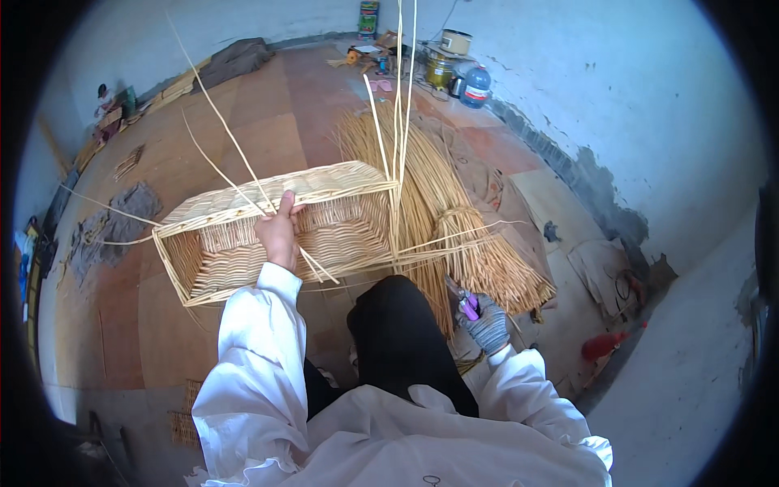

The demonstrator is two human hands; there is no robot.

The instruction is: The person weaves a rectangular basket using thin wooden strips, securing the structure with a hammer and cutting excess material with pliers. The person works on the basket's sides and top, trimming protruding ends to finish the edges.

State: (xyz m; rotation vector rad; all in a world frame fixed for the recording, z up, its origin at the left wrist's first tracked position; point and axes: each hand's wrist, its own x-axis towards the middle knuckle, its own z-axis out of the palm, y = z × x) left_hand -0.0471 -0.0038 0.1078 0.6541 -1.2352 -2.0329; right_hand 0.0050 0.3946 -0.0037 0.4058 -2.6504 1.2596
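A rectangular wicker basket [324, 180] lies tilted on its side before my knees, its hollow toward me. My bare left hand [277, 237] is closed on its long upper rim, the thumb on top of the weave. Long loose willow rods [213, 99] stick out from the rim and corners, several rising upward at the right corner. To the right of my knee, my right hand [489, 326], in a grey glove, grips pruning shears [469, 305] with purple handles. Their blades point up and left, apart from the basket, near a bundle of rods. The fingers of my left hand inside the basket are partly hidden.
A large bundle of willow rods [454, 219] lies right of the basket, on brown cloth [484, 183]. A grey cloth [122, 219] is at left. Along the far wall stand a blue water jug [476, 85] and a yellow can [439, 71]. A red bottle-like object [602, 346] lies at right.
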